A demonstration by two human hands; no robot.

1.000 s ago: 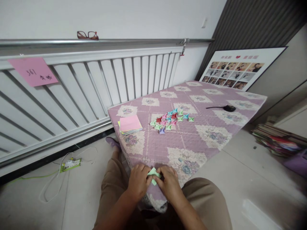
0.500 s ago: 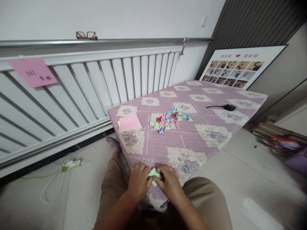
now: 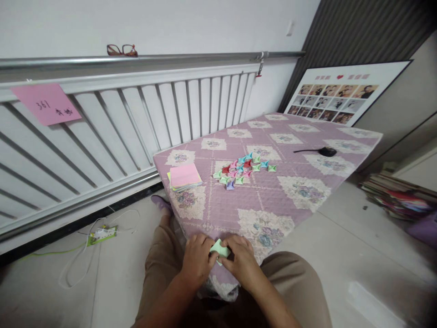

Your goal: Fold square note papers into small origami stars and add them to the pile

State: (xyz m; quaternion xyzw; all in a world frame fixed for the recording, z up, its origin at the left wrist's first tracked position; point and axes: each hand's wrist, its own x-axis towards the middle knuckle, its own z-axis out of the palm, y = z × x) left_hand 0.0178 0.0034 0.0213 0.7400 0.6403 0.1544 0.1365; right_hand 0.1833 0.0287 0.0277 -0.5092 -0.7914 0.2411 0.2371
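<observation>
Between my hands is a small piece of folded pale green paper [image 3: 220,248], near the close corner of the table. My left hand [image 3: 200,257] pinches its left side with thumb and fingers. On the other side my right hand [image 3: 241,257] grips the right edge, its thumb at the lower part. Farther up the cloth lies a cluster of small folded paper pieces [image 3: 240,169] in green, pink, red, blue and purple. A stack of coloured paper squares [image 3: 185,176], pink on top, rests at the table's left edge.
A floral purple tablecloth [image 3: 225,214] covers the table. A black ladle-shaped object [image 3: 327,151] lies at the right. Beyond the left edge stands a white radiator [image 3: 177,109], with glasses [image 3: 122,50] on the pipe above. A power strip [image 3: 102,234] with cables is on the floor.
The lower point of the green paper has been folded up, so the piece looks more compact now. Both hands keep almost the same place.
</observation>
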